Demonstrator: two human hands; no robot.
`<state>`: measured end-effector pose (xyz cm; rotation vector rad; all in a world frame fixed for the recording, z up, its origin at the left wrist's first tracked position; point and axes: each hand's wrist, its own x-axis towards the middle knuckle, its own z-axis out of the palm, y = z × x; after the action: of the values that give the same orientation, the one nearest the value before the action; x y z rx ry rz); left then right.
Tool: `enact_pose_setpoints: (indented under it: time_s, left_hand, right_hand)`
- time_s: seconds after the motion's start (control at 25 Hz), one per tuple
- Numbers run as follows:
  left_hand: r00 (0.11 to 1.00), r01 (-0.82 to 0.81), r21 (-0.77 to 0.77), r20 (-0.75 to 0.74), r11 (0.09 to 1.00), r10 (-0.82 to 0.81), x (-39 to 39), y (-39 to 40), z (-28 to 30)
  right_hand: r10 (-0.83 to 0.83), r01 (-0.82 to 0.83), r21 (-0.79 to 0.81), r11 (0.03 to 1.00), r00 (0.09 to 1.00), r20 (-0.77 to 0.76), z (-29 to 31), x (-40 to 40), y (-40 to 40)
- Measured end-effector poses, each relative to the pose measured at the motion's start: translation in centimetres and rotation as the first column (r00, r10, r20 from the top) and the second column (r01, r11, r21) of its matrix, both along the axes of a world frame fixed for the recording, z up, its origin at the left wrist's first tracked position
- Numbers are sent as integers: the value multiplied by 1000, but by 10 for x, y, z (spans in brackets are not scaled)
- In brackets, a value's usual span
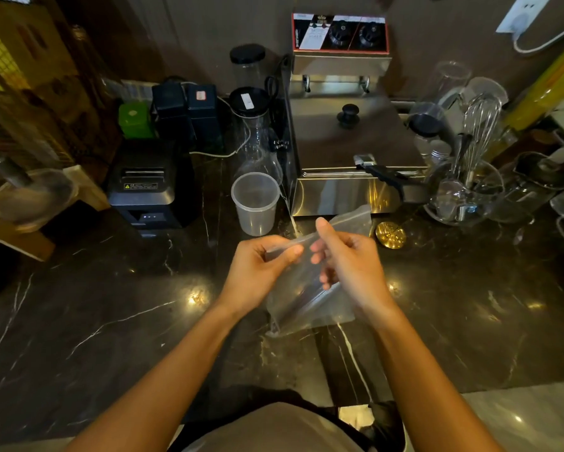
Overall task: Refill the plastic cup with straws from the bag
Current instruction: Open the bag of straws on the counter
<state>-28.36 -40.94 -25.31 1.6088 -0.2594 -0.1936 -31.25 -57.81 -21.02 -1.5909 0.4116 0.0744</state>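
Note:
A clear plastic bag [306, 305] hangs above the dark marble counter [111, 305], held at its top edge by both hands. My left hand [258, 269] pinches one side of the bag's mouth. My right hand [349, 259] pinches the other side, thumb raised. Dark straws show faintly through the bag's lower part. An upright translucent plastic cup [255, 203] stands on the counter just beyond my left hand, with nothing visible in it.
A steel fryer [349, 148] stands behind the bag. A black receipt printer [147, 187] sits left of the cup, a glass carafe [258, 138] behind it. A glass bowl with a whisk [466, 190] and a gold disc [391, 234] are at the right.

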Motion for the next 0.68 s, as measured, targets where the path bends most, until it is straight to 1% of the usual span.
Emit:
enact_pose_setpoints:
  time_s: [0.16, 0.4, 0.48, 0.56, 0.6, 0.68]
  left_hand:
    - [999, 38, -9, -18, 999, -38, -6, 3, -2]
    - [962, 233, -44, -135, 971, -237, -10, 19, 1]
    - [949, 203, -34, -238, 979, -205, -4, 20, 2]
    - [936, 116, 2, -336, 993, -109, 7, 15, 2]
    - [932, 109, 20, -349, 994, -96, 13, 12, 2]
    - [935, 164, 38, -325, 986, -143, 23, 8, 3]
  right_hand:
    - [4, 0, 53, 999, 997, -76, -3, 0, 4]
    - [94, -96, -14, 995, 993, -77, -9, 1, 2]
    - [103, -105, -21, 994, 991, -82, -11, -1, 2]
    - [121, -123, -22, 992, 989, -86, -13, -2, 1]
    - [123, -125, -21, 992, 989, -85, -13, -2, 1]
    - [117, -120, -28, 992, 990, -82, -15, 1, -1]
